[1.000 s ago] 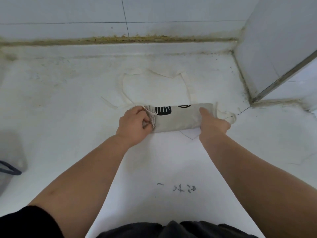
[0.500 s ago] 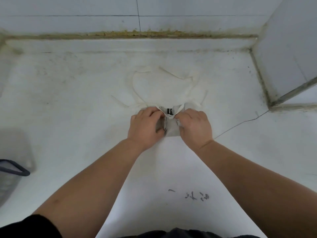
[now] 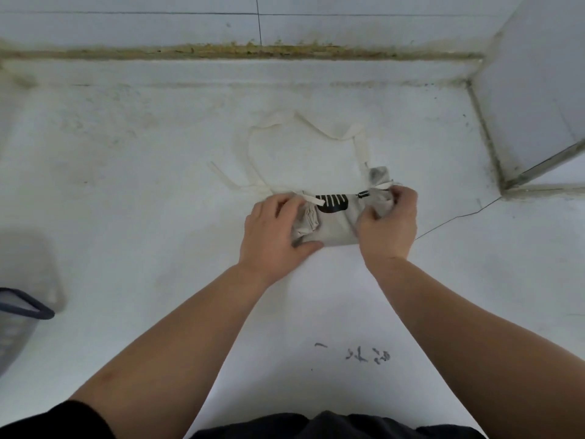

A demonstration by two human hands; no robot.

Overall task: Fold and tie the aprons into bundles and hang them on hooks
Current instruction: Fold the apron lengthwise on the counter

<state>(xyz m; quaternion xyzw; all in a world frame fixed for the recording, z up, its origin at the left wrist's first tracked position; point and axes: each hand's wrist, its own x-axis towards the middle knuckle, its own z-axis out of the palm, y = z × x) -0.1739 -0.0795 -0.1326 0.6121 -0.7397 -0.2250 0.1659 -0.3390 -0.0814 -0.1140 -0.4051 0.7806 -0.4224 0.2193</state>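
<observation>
— Apron [image 3: 335, 228] lies folded into a short roll on the white worktop [image 3: 152, 191], straight ahead of us?
— Yes. Our left hand [image 3: 272, 229] grips its left end, fingers curled over it. Our right hand [image 3: 391, 226] pinches the right end, perhaps a tie too. The strap [image 3: 316, 130] loops behind.

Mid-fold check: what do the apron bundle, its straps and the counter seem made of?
The apron bundle: probably woven cotton or linen, matte grey-beige with black print; it creases softly. The straps: flat cream fabric tape, limp and twisting. The counter: hard white surface, perhaps stone or tile, dull, stained, with a hairline crack.
</observation>
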